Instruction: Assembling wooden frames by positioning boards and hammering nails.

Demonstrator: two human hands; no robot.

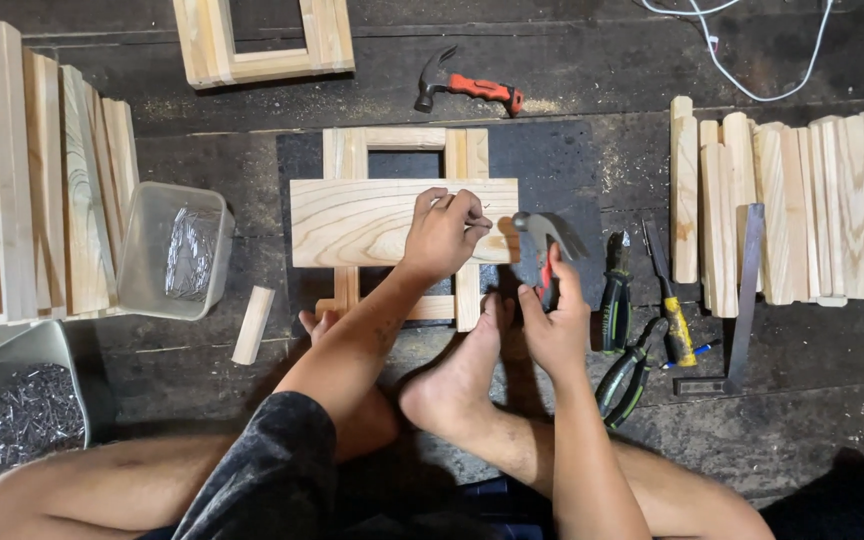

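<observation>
Person was seated on dark floor, legs folded, feet tucked under work area. Wooden frame point(350, 150) lay flat on a dark mat point(552, 160), w/ a wide pine board point(352, 222) laid crosswise over it, spanning both uprights; placement looked chosen so the board bore on both rails for fixing.

Left hand point(442, 235) rested on the board's right end, fingers pinched together near the edge, apparently steadying a small nail; the nail itself was too small to confirm. Right hand point(555, 325) was wrapped closed round the red handle of a claw hammer point(549, 235), head raised just beside the left fingertips, close to the board's right edge. Short choke-up grip near the head suggested light starting taps rather than full swings.

Right foot point(462, 375) sat against the frame's lower right leg, likely bracing it against shift.

Supplies were within arm's reach:
- clear tub point(142, 250) of nails, left of board
- grey tray point(12, 360) of loose nails, lower left
- short offcut point(252, 325) beside tub
- stacked slats point(42, 190) left; a second slat row point(802, 210) right
- pliers point(612, 295), cutters point(630, 375), yellow-handled tool point(674, 320), metal square point(742, 300) right of the hammer hand
- spare hammer point(467, 88) and a second frame point(262, 40) beyond the mat
- white cable point(742, 70) at top right.
</observation>
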